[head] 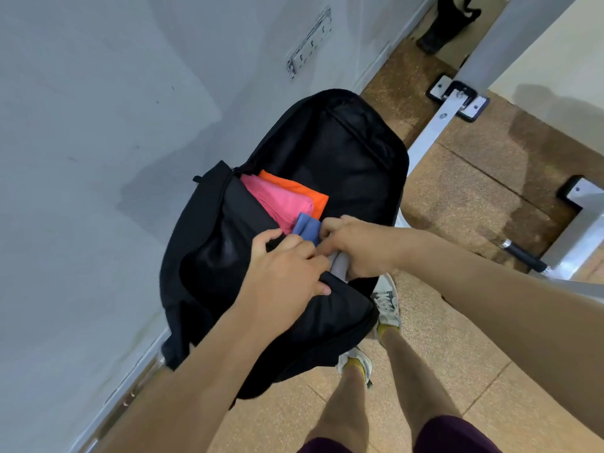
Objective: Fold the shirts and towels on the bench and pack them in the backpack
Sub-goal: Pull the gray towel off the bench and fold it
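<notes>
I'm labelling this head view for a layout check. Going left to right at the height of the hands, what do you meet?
Grey wall → black side of the backpack → left hand → grey cloth → right hand gripping it → metal frame on the floor.

Both bare arms reach forward and down, hands nearly touching: the left hand (pixel 287 269) curls its fingers over a backpack (pixel 343 152) rim, the right hand (pixel 354 248) clutches grey cloth (pixel 339 267).
</notes>
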A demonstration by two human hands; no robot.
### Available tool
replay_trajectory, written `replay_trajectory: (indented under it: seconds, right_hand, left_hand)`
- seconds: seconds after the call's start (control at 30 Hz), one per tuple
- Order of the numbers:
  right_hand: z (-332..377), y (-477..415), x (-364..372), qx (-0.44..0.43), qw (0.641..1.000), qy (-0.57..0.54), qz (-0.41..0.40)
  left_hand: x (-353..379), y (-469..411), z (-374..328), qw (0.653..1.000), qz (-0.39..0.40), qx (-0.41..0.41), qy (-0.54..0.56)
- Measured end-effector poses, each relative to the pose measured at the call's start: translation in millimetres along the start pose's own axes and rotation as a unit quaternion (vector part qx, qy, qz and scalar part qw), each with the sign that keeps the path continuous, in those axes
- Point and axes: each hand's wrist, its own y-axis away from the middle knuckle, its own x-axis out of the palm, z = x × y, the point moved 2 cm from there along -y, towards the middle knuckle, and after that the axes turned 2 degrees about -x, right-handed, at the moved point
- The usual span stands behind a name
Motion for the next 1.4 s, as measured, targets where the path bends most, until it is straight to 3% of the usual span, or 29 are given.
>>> replay_trajectory:
  seconds: [0.1, 0.27, 0.33, 0.43, 0.57, 0.63, 0.77, 0.9, 0.97, 1.13, 1.4]
  right_hand:
    - [-24, 24, -15, 0.063, 0.976, -0.188, -0.089]
    - [-34, 45, -10, 0.125, 0.922, -0.340, -0.136]
    - [-30, 44, -7, 0.139, 0.920, -0.335, -0.150]
    - [-16, 33, -3, 0.127, 0.946, -0.253, -0.157]
    - [-8, 22, -1, 0.104, 0.953, -0.272, -0.086]
    - [-18, 25, 1, 0.122, 0.930, -0.341, -0.068]
    - [-28, 41, 5, 0.192, 0.837, -0.493, -0.138]
    - [-16, 53, 0, 0.252, 0.826, -0.461, -0.201]
    - [-8, 55, 1, 0.278, 0.830, -0.451, -0.177]
    - [23, 71, -2, 0.260, 0.863, -0.424, -0.084]
    - [64, 131, -55, 0.265, 0.846, -0.413, -0.207]
  left_hand:
    - [13, -5, 3, 0.999, -0.008, -0.024, 0.042]
    - [-2, -1, -5, 0.992, -0.024, -0.109, 0.052]
    - [-3, 3, -5, 0.992, -0.011, -0.109, 0.058]
    - [-6, -7, -1, 0.998, 0.022, -0.060, 0.020]
    - [-13, -19, 5, 0.994, 0.009, -0.079, 0.069]
    - [-7, -17, 0, 0.990, 0.006, -0.103, 0.100]
    - [7, -16, -11, 0.983, 0.018, -0.123, 0.136]
    - [3, -2, -14, 0.970, -0.036, -0.190, 0.145]
    - [3, 14, -19, 0.957, -0.057, -0.247, 0.143]
    - [-6, 31, -35, 0.926, 0.037, -0.321, 0.196]
    - [-93, 69, -31, 0.909, -0.025, -0.346, 0.232]
